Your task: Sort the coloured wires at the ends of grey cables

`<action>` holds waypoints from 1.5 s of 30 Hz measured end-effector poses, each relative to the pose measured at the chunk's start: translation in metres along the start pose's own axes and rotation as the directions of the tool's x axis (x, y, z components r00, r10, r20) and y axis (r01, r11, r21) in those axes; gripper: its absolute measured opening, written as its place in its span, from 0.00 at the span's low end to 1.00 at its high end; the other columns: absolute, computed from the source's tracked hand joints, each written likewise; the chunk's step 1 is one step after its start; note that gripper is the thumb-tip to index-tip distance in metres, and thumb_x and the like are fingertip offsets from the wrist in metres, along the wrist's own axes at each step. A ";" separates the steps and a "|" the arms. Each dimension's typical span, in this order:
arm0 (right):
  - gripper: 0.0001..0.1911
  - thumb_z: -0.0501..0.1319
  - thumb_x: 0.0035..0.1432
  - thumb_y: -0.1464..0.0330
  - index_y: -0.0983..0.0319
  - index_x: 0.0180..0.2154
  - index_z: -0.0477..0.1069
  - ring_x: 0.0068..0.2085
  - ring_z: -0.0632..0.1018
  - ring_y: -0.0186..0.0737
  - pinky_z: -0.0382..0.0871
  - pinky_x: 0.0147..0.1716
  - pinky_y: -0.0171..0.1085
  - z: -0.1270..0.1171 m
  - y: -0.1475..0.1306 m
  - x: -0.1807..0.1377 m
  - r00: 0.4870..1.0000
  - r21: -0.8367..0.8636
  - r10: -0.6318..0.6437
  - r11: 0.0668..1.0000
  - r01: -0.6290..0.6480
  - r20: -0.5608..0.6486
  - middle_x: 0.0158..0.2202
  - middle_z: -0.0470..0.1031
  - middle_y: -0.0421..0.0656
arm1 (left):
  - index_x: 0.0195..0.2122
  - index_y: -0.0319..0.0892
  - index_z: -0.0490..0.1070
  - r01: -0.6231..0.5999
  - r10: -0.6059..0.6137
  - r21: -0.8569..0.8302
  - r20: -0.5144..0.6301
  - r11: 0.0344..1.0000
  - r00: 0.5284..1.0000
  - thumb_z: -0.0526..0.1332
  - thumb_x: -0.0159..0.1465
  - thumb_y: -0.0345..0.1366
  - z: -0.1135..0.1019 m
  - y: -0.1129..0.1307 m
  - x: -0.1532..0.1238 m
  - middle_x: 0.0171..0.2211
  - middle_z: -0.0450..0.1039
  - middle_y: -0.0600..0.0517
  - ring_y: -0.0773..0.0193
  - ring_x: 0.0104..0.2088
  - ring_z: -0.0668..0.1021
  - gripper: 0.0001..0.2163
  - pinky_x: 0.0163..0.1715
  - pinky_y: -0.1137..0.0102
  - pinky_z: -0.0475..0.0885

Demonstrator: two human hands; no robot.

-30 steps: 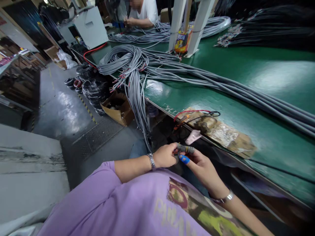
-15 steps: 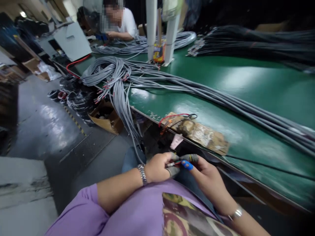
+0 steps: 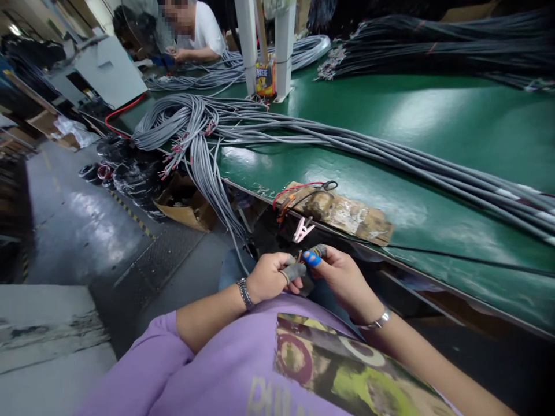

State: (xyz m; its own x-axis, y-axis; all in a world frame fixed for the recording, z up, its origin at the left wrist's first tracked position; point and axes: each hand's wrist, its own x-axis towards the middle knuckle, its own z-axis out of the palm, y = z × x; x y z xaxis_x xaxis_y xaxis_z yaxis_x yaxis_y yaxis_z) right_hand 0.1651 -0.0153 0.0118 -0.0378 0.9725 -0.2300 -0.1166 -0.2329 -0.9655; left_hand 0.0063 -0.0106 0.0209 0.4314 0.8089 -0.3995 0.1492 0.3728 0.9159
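Note:
My left hand (image 3: 271, 276) and my right hand (image 3: 338, 276) meet over my lap, just below the edge of the green bench (image 3: 433, 133). Finger cots cover some fingertips, grey on the left hand and blue on the right thumb. Both hands pinch the thin coloured wire ends (image 3: 300, 258) of a cable between them. What the wires belong to is hidden by my fingers. A pink clip (image 3: 302, 229) hangs at the bench edge right above my hands.
Long bundles of grey cables (image 3: 347, 144) run across the bench and droop off its left end. A taped cardboard pad (image 3: 347, 214) with red and black leads lies at the edge. Black cable coils (image 3: 130, 167) and a cardboard box (image 3: 184, 202) sit on the floor. A co-worker (image 3: 191, 29) sits at the far end.
The view has swung to the right and up. My hands stay together on the wire ends, now closer to the bench edge. The pink clip shows clearly.

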 end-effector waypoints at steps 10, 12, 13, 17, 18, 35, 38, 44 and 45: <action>0.19 0.67 0.46 0.52 0.60 0.23 0.69 0.22 0.64 0.32 0.59 0.21 0.33 -0.001 0.006 -0.005 1.000 0.035 -0.020 0.999 0.020 0.003 0.18 0.65 0.37 | 0.23 0.38 0.66 -0.105 0.098 -0.051 -0.119 0.993 0.988 0.63 0.55 0.51 -0.003 -0.005 0.000 0.19 0.70 0.54 0.74 0.15 0.70 0.19 0.15 0.79 0.61; 0.18 0.67 0.47 0.52 0.60 0.27 0.72 0.23 0.66 0.33 0.61 0.23 0.33 -0.001 0.003 -0.003 0.999 0.003 -0.028 1.000 0.027 0.046 0.21 0.69 0.38 | 0.23 0.38 0.66 -0.102 0.097 -0.039 -0.116 0.994 0.989 0.64 0.55 0.51 -0.004 -0.006 0.001 0.19 0.70 0.54 0.74 0.15 0.70 0.19 0.15 0.79 0.61; 0.18 0.67 0.47 0.52 0.60 0.30 0.73 0.25 0.68 0.34 0.63 0.25 0.34 0.000 0.001 -0.002 0.997 -0.011 -0.028 1.000 0.029 0.078 0.24 0.71 0.39 | 0.23 0.38 0.66 -0.101 0.097 -0.032 -0.107 0.994 0.990 0.64 0.55 0.50 -0.005 -0.007 0.002 0.19 0.70 0.54 0.74 0.15 0.70 0.19 0.15 0.79 0.61; 0.18 0.70 0.44 0.55 0.60 0.30 0.73 0.30 0.72 0.38 0.67 0.31 0.36 0.004 0.001 0.004 0.987 -0.033 -0.024 0.999 0.030 0.162 0.28 0.75 0.41 | 0.24 0.38 0.66 -0.052 0.051 -0.014 -0.065 0.999 0.997 0.65 0.53 0.49 -0.007 -0.011 0.003 0.19 0.70 0.54 0.73 0.14 0.70 0.18 0.14 0.78 0.61; 0.17 0.70 0.44 0.55 0.61 0.29 0.73 0.30 0.72 0.38 0.67 0.31 0.36 0.004 0.002 0.005 0.987 -0.036 -0.025 0.999 0.031 0.159 0.27 0.75 0.41 | 0.25 0.38 0.66 -0.037 0.036 -0.011 -0.060 0.999 0.998 0.66 0.52 0.49 -0.007 -0.012 0.003 0.19 0.70 0.54 0.73 0.14 0.70 0.18 0.14 0.78 0.61; 0.18 0.66 0.47 0.53 0.62 0.27 0.71 0.25 0.66 0.33 0.61 0.25 0.35 0.010 0.012 0.004 1.000 -0.114 0.000 0.993 0.000 0.001 0.23 0.69 0.39 | 0.24 0.38 0.66 -0.032 0.032 -0.005 -0.008 0.999 0.999 0.65 0.53 0.51 -0.013 -0.011 0.002 0.20 0.70 0.53 0.72 0.16 0.71 0.19 0.17 0.77 0.64; 0.20 0.67 0.45 0.51 0.62 0.26 0.71 0.23 0.64 0.33 0.58 0.23 0.34 0.010 0.012 0.004 0.999 -0.107 0.017 0.994 -0.022 -0.045 0.21 0.67 0.38 | 0.23 0.37 0.66 -0.086 0.083 -0.047 -0.068 0.995 0.994 0.63 0.55 0.52 -0.015 -0.011 0.000 0.19 0.70 0.53 0.72 0.16 0.71 0.20 0.17 0.78 0.63; 0.19 0.68 0.45 0.54 0.60 0.22 0.67 0.21 0.62 0.31 0.61 0.24 0.33 0.010 0.009 0.000 0.993 0.157 0.095 0.984 -0.083 -0.076 0.18 0.62 0.34 | 0.24 0.37 0.66 -0.087 0.075 -0.149 -0.084 0.985 0.994 0.63 0.56 0.51 -0.018 -0.017 0.002 0.19 0.70 0.53 0.73 0.15 0.70 0.19 0.14 0.78 0.59; 0.18 0.68 0.46 0.54 0.60 0.23 0.68 0.22 0.63 0.31 0.62 0.24 0.33 0.010 0.008 0.000 0.992 0.190 0.108 0.977 -0.093 -0.068 0.18 0.63 0.35 | 0.24 0.38 0.66 -0.086 0.073 -0.159 -0.083 0.983 0.994 0.64 0.55 0.51 -0.018 -0.017 0.002 0.19 0.70 0.53 0.73 0.14 0.70 0.20 0.14 0.78 0.59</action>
State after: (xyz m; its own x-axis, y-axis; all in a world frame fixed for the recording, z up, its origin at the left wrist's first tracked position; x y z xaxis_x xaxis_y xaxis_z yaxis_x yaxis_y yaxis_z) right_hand 0.1540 -0.0178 0.0050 0.0174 0.9401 -0.3404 -0.2991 -0.3200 -0.8990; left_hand -0.0117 -0.0066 0.0037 0.3661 0.8689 -0.3331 -0.0321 0.3695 0.9287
